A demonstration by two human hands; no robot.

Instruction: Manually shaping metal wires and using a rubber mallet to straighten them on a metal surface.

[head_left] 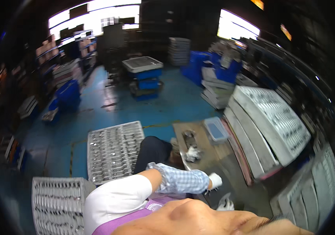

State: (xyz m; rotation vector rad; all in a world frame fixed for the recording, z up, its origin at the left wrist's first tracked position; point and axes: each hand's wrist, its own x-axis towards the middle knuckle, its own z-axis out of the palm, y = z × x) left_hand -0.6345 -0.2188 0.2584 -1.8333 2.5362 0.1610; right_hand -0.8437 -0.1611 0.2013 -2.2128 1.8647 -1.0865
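My left hand, in a white glove, reaches to the right at the end of a blue-and-white checked sleeve cover. It is over the dark near part of a worktable, and its fingers are too blurred to read. Just below and right of it is a second white-gloved shape, which looks like my right hand, mostly cut off from sight. Whether either hand holds anything does not show. Beyond the hands, a crumpled white cloth or glove lies on the brown board, close to a small dark object.
A clear plastic box stands on the board's far side. To its right rise stacked grey trays with rows of shiny metal parts. More filled trays stand at my left. Blue bins and a tray-topped stack are farther off.
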